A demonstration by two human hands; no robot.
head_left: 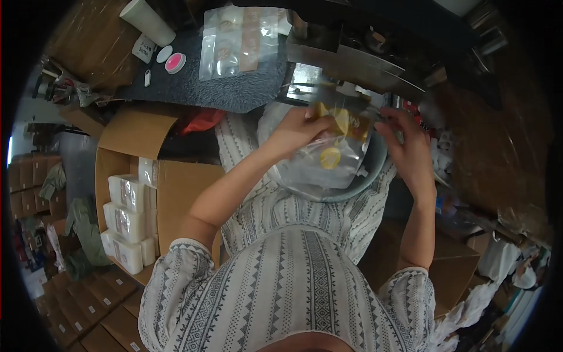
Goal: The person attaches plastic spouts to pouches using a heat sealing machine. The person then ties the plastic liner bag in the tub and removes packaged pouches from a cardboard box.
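In the head view, the left hand (pixel 298 130) pinches the side of a clear bag (pixel 330 157) with yellow print, thumb on the near face. The bag is between the two hands, over a basin (pixel 376 171) on the person's lap. The right hand (pixel 409 141) is at the bag's far right corner, thumb and fingers bent toward it; that spot is blurred, so I cannot tell whether they are pinching its edge or just beside it.

Beyond the left hand, a grey fluffy mat (pixel 234 94) covers the surface, with clear pouches (pixel 239 47) lying on it. Farther left of that hand are a pink-topped tub (pixel 175 63), a white lid (pixel 165 54) and a tilted white cup (pixel 146 20). Left of the left forearm, an open cardboard box (pixel 187 190) holds stacked white packs (pixel 125 224).
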